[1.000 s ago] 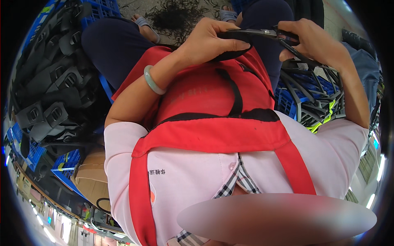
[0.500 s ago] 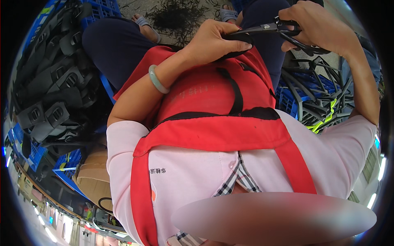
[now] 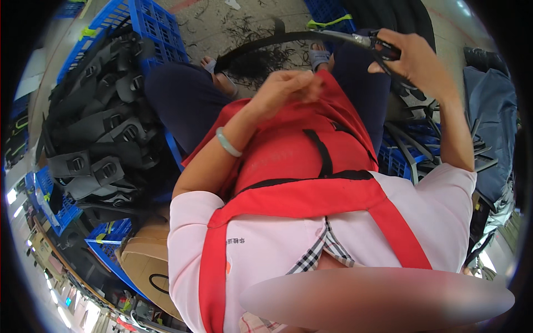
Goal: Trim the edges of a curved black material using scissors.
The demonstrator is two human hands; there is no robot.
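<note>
The left hand (image 3: 288, 89) is now resting away from the scissors (image 3: 363, 40), its blurred fingers curling; whether they are pinching anything, I cannot tell. The right hand (image 3: 408, 58) is keeping its fingers wrapped around the handles. A black strap (image 3: 277, 39) is arching beside the blades, seemingly released. Cuttings (image 3: 258, 65) are littering the floor (image 3: 291, 14); buckled black parts (image 3: 105, 169) are crowding the left thigh (image 3: 175, 97).

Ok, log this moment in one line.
right hand: holds scissors; left hand: blurred, over red apron; black buckled parts: heaped at left
</note>
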